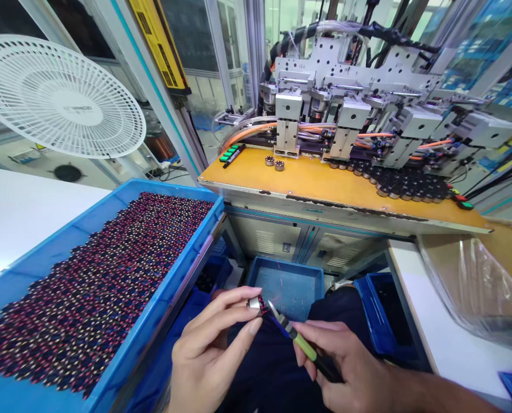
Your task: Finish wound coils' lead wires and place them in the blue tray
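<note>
Between the fingertips and thumb of my left hand (215,347) is a small round metal motor part (254,303), its dark, red-flecked end turned to the right. My right hand (342,358) is closed around a pair of cutting pliers (305,346) with green and black handles. The pliers' jaws are right beside the part's wired end; whether they touch it I cannot tell. Below and behind lies a shallow blue tray (256,269) with small red scraps in it. To my left a large blue bin (90,229) holds many similar small parts in rows.
A machine with several metal clamping heads (288,109) stands on an orange worktop (311,180). Two small round parts (274,164) and a dark cluster of parts (406,184) sit there. A white fan (83,106) stands at left; plastic sheeting (475,281) covers a box at right.
</note>
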`<action>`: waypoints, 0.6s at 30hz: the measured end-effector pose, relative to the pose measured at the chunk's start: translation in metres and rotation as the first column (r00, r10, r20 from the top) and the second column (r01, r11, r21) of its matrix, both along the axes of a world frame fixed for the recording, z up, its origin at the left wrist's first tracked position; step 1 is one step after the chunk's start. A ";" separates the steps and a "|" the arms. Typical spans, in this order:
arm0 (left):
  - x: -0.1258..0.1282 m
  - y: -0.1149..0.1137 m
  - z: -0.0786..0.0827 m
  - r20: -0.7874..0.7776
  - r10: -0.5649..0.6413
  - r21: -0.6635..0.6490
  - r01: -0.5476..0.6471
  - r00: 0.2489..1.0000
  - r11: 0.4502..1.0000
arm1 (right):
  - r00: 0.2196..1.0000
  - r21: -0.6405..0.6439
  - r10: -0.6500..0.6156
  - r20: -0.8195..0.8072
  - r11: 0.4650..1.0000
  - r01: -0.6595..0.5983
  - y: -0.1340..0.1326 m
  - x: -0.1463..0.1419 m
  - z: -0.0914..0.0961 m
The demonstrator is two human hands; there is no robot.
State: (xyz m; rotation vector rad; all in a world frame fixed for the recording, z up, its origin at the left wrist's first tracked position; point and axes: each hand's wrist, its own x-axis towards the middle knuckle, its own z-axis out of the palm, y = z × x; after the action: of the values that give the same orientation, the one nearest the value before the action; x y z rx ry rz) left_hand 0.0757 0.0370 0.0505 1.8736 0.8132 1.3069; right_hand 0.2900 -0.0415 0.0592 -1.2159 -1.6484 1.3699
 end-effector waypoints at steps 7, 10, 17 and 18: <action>0.003 0.004 -0.001 0.088 -0.092 0.068 0.086 0.992 0.994 | 0.998 -0.108 -0.063 -0.001 0.992 0.062 -0.012 0.018 -0.010; 0.005 0.004 -0.004 0.237 -0.117 0.023 0.114 0.965 0.993 | 0.996 -0.101 0.000 -0.085 0.995 -0.009 -0.018 0.026 -0.010; 0.008 0.000 -0.013 0.275 -0.136 -0.017 0.147 0.952 0.989 | 0.984 -0.110 0.087 -0.156 0.988 -0.105 -0.016 0.025 0.000; 0.007 -0.001 -0.014 0.270 -0.140 -0.021 0.151 0.953 0.988 | 0.983 -0.103 0.095 -0.159 0.988 -0.112 -0.016 0.025 0.000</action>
State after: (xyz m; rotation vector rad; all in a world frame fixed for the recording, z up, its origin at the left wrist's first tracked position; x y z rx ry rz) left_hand 0.0832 0.0363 0.0366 1.6445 0.5464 1.4005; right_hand 0.3147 -0.0571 0.0592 -1.0692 -1.5641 1.5978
